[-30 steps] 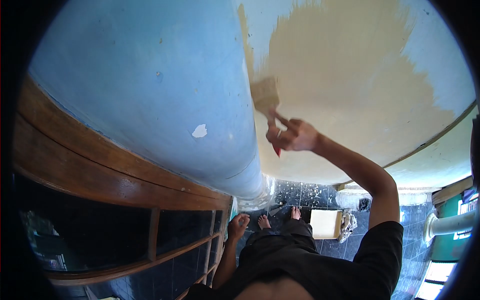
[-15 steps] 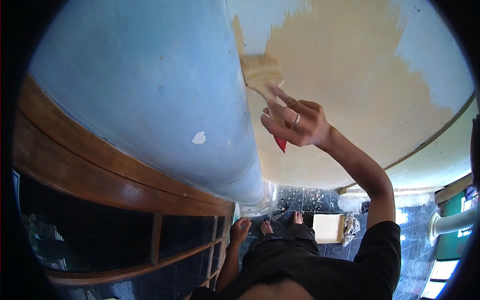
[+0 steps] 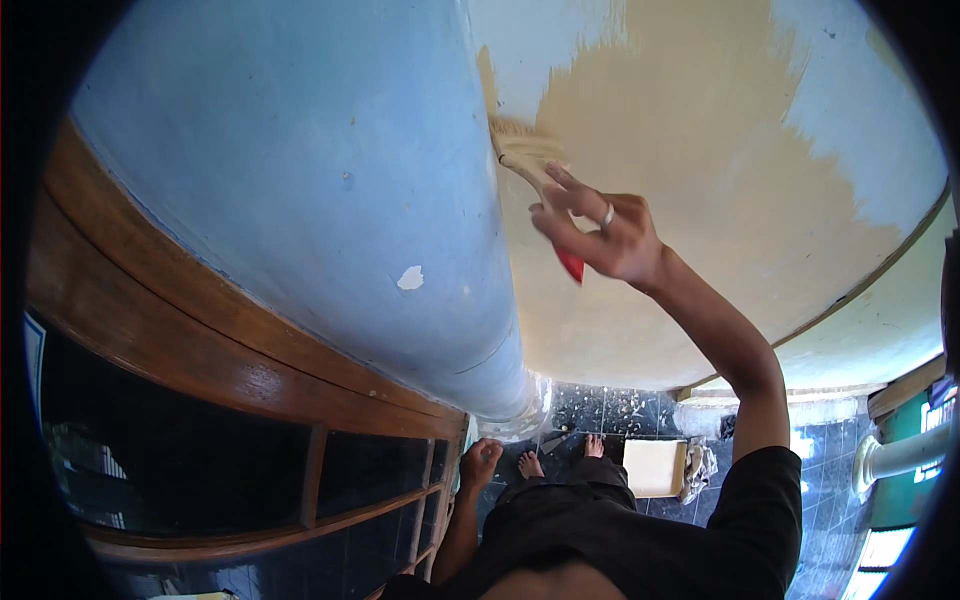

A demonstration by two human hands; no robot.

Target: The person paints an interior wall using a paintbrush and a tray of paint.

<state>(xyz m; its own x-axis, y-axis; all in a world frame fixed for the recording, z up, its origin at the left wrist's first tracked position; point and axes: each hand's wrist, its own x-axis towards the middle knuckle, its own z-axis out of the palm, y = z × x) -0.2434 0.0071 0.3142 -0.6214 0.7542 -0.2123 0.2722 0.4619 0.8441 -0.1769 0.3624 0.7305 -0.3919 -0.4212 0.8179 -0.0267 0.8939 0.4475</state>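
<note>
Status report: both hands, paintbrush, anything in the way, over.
Right hand holding paintbrush, bristles over tan paint beside blue wall. Left hand low, nothing visible in it. No obstruction seen around bristles.

From where I stand, no lettering, number or sign can be read on anything here (the edges are dark and warped, so small print there might escape me).

Glossy, apparently wooden window frame (image 3: 200, 350)
</note>
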